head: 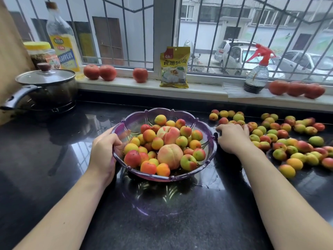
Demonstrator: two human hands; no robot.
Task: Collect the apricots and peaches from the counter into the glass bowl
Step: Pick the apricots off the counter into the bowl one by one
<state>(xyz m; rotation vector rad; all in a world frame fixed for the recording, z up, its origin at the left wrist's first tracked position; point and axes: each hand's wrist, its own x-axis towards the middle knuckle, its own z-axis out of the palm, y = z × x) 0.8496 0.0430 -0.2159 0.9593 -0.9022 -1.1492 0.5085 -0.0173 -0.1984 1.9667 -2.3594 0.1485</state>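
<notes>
Head view showed a polished black stone counter running beneath a barred window. At its centre stood the scalloped, purple-tinted glass bowl, already heaped with small yellow-red apricots and two larger pale pink peaches, one behind the other. To the right of the bowl, a loose spread of uncollected apricots lay across the counter, reaching toward the right edge of the frame.

At far left, a steel saucepan with a glass lid sat on the counter. Along the white window sill stood a tall clear oil bottle with a yellow label, a yellow-lidded jar, a yellow packet printed with characters, and a clear spray bottle with a red trigger head. Red tomatoes rested on the sill in groups at left, centre and right.

The left hand gripped the bowl's left rim: its thumb curled over the edge into the bowl, close to the nearest apricots, and the remaining fingers wrapped beneath the outer wall. The right hand lay palm down just beside the bowl's right rim, its fingers curled over the nearest counter apricots; fruit touched the fingertips, but whether any was enclosed in the hand could not be told.
</notes>
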